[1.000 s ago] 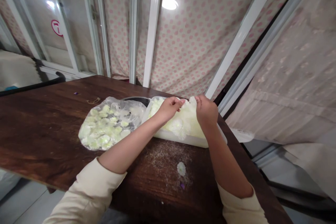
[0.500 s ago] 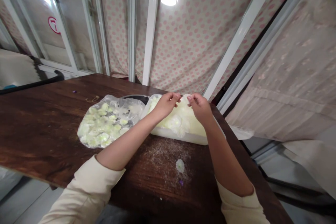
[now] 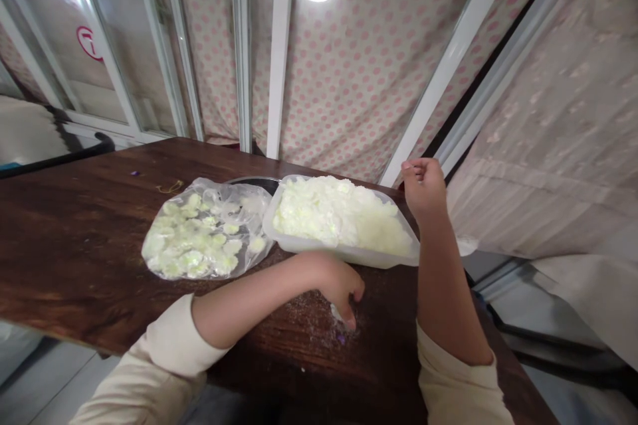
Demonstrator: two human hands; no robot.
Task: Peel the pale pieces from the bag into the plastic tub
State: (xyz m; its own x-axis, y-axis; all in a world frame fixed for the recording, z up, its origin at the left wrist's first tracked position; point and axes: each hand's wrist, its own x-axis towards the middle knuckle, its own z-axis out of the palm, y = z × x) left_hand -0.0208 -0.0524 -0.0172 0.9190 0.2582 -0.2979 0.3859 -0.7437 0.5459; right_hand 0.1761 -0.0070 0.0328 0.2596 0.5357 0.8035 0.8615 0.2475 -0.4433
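Note:
My left hand [image 3: 341, 289] reaches down to the table with thumb and fingers apart. It is over a white flower head [image 3: 336, 312], which it partly hides; whether it touches the flower I cannot tell. My right hand [image 3: 425, 191] is raised beyond the right end of a white plastic tub [image 3: 343, 255], its fingers curled and pinched together. Anything between those fingertips is too small to make out. Pale flower heads [image 3: 319, 209] are heaped in the tub, with yellowish powder [image 3: 383, 229] at its right side. Left of the tub lies a clear plastic bag [image 3: 209, 232] containing more flower heads.
Pale grains [image 3: 319, 319] and a purple bit [image 3: 341, 339] lie on the dark wooden table [image 3: 90, 232]. A round metal rim [image 3: 254, 180] shows behind the bag. A thin string loop [image 3: 170, 187] is further left. Framed glass panels [image 3: 279, 53] with dotted curtains stand behind.
Both hands were together above the tub. My left hand has come down toward the flower head in front, while my right hand has moved right, away from the tub. The heaped flowers are now uncovered.

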